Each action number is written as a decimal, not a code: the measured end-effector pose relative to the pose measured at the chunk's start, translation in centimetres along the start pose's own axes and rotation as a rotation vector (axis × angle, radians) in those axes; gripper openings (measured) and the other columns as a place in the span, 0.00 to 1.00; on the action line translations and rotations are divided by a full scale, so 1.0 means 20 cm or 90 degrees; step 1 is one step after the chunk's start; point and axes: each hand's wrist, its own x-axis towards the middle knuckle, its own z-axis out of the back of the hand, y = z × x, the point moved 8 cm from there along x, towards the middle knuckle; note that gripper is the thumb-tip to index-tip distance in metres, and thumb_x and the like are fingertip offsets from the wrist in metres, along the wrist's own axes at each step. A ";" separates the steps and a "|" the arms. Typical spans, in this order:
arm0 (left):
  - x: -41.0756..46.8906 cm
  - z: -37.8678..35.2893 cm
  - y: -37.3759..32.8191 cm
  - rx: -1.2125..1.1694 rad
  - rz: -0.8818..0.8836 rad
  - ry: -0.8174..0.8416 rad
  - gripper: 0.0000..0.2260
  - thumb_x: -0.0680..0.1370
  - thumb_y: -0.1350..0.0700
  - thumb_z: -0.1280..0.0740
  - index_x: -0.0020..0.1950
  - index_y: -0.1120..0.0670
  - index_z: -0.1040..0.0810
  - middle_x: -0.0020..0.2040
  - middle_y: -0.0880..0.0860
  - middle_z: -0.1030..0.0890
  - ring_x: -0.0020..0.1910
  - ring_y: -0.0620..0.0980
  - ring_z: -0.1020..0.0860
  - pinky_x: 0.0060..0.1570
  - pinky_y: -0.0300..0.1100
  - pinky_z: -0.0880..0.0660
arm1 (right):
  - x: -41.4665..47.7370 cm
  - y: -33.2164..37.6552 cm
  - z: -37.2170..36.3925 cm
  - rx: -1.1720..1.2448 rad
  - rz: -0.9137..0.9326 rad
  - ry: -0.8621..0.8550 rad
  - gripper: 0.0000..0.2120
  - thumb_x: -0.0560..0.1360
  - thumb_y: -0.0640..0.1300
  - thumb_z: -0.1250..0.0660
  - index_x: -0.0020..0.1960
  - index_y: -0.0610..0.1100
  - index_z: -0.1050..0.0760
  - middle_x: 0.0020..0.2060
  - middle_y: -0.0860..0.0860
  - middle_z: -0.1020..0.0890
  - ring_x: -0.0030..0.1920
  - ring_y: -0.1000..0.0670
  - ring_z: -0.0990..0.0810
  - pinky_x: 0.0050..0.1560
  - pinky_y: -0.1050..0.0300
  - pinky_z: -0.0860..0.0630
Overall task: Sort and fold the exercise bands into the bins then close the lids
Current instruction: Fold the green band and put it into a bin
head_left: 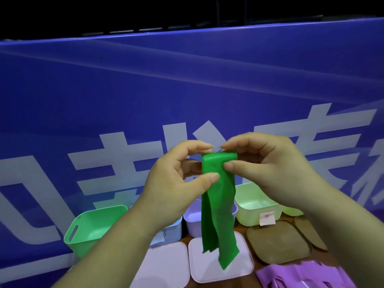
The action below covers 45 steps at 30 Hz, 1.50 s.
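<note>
A green exercise band (219,204) hangs doubled over in the air above the bins, its two loose ends dangling down. My left hand (176,183) pinches its left edge near the fold between thumb and fingers. My right hand (268,165) pinches the right side of the fold at the top. Below stand open bins: a green bin (91,227), a pale blue bin (172,229) partly hidden by my left arm, a lilac bin (193,223) behind the band, and a pale yellow bin (255,206) with a paper label.
Two pale pink lids (166,265) (205,267) and brown lids (278,244) lie flat on the wooden table in front of the bins. Purple bands (301,275) are heaped at the lower right. A blue banner (187,90) with white characters rises right behind the bins.
</note>
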 end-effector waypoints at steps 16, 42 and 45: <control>0.16 -0.24 -0.04 0.072 -0.036 -0.047 0.19 0.75 0.67 0.27 0.61 0.50 0.21 0.51 0.50 0.16 0.51 0.54 0.16 0.48 0.49 0.16 | 0.03 -0.24 0.25 0.290 -0.170 -0.006 0.15 0.65 0.40 0.27 0.52 0.42 0.19 0.46 0.39 0.14 0.47 0.42 0.14 0.46 0.56 0.19; 0.24 -0.56 -0.07 0.033 -0.014 -0.075 0.25 0.73 0.66 0.26 0.63 0.43 0.24 0.61 0.44 0.20 0.49 0.54 0.15 0.48 0.52 0.17 | 0.02 -0.27 0.61 0.070 0.044 0.007 0.14 0.69 0.37 0.24 0.54 0.48 0.18 0.45 0.53 0.14 0.48 0.52 0.15 0.46 0.59 0.18; 0.25 -0.58 -0.08 0.064 -0.029 -0.082 0.24 0.73 0.66 0.26 0.63 0.44 0.23 0.62 0.44 0.21 0.49 0.56 0.15 0.49 0.52 0.17 | 0.01 -0.29 0.63 0.120 0.014 0.010 0.14 0.70 0.37 0.25 0.54 0.46 0.18 0.43 0.51 0.14 0.46 0.52 0.14 0.45 0.61 0.18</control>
